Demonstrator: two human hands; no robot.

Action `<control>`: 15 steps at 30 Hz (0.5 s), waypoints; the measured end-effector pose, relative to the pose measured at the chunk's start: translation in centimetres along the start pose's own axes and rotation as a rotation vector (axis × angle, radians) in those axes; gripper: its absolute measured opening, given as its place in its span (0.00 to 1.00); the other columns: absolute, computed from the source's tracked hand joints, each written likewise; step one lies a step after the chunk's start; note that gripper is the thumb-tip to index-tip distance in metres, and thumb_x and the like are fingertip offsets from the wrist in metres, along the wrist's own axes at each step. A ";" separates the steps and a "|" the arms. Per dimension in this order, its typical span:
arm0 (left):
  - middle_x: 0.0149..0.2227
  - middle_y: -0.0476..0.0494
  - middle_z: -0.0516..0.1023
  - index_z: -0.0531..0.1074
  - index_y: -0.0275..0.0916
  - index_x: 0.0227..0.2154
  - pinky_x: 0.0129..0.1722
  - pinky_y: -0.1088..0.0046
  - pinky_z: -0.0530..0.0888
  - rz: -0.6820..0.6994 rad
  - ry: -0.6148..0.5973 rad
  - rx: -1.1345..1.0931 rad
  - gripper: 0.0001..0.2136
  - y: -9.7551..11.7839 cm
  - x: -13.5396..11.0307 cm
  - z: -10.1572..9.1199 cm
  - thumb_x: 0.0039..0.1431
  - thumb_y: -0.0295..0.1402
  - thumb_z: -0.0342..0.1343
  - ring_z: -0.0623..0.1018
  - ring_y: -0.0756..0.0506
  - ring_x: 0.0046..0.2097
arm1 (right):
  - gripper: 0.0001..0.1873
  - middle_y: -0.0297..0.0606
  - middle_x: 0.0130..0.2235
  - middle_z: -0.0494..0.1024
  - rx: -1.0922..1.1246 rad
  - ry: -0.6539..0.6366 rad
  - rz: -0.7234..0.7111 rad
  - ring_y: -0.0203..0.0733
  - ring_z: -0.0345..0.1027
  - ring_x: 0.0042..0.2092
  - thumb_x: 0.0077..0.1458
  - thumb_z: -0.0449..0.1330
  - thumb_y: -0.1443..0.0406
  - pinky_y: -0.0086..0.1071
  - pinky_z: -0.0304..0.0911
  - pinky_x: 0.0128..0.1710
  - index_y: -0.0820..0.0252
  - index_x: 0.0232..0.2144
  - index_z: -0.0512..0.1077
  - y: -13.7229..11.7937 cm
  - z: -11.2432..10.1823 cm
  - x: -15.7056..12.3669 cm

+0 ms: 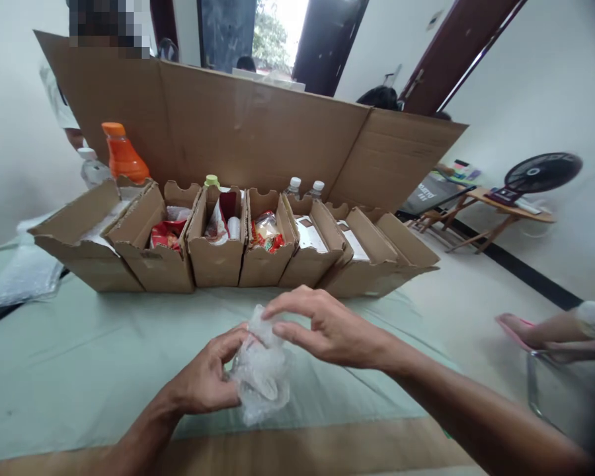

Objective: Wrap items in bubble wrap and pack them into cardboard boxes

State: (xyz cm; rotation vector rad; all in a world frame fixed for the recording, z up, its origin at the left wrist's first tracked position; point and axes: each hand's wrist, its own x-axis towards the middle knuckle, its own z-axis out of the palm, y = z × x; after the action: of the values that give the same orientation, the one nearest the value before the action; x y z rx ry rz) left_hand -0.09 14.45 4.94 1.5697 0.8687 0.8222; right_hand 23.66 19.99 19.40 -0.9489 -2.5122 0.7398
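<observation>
My left hand is closed around a crumpled clear plastic bag, just above the pale green table cover. My right hand pinches the bag's upper edge with fingers curled. Behind the hands stands a row of several open cardboard boxes. They hold red snack packets, white packets and small items.
An orange bottle and clear capped bottles stand behind the boxes, in front of a tall cardboard sheet. Another person's foot in a pink sandal shows at right. A fan and folding table stand at far right.
</observation>
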 end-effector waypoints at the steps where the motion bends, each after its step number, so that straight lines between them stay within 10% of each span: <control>1: 0.45 0.39 0.79 0.75 0.39 0.48 0.45 0.66 0.77 -0.046 0.003 -0.003 0.20 -0.4 -0.2 -0.2 0.51 0.36 0.64 0.80 0.40 0.44 | 0.12 0.36 0.44 0.85 -0.007 -0.008 0.031 0.40 0.78 0.44 0.65 0.58 0.62 0.32 0.68 0.45 0.53 0.46 0.80 0.3 -0.1 1.1; 4: 0.46 0.42 0.79 0.62 0.40 0.65 0.44 0.70 0.76 -0.128 0.125 0.065 0.37 -2.7 -0.2 -1.2 0.49 0.29 0.58 0.79 0.44 0.41 | 0.13 0.38 0.43 0.85 -0.285 0.060 0.191 0.41 0.78 0.43 0.65 0.56 0.67 0.32 0.65 0.44 0.56 0.45 0.81 2.3 -2.4 6.4; 8: 0.49 0.40 0.79 0.38 0.38 0.75 0.48 0.65 0.76 -0.177 0.152 0.231 0.52 -5.9 0.3 -2.2 0.47 0.28 0.55 0.80 0.42 0.44 | 0.16 0.41 0.47 0.85 -0.746 -0.307 0.342 0.48 0.78 0.48 0.58 0.60 0.70 0.33 0.64 0.42 0.56 0.46 0.82 4.6 -4.3 13.8; 15: 0.54 0.33 0.77 0.64 0.39 0.65 0.60 0.54 0.70 -0.165 0.220 0.363 0.40 -6.6 0.4 -1.7 0.44 0.32 0.60 0.74 0.30 0.57 | 0.21 0.49 0.49 0.84 -0.816 -0.538 0.366 0.51 0.79 0.49 0.48 0.65 0.76 0.32 0.64 0.36 0.61 0.45 0.82 6.3 -0.6 18.6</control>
State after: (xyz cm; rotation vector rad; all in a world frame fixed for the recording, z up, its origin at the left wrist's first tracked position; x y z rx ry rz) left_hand -2.04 16.45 -1.31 1.7098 1.3484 0.7566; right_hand 13.92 37.00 18.77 -1.6875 -3.2356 -0.0081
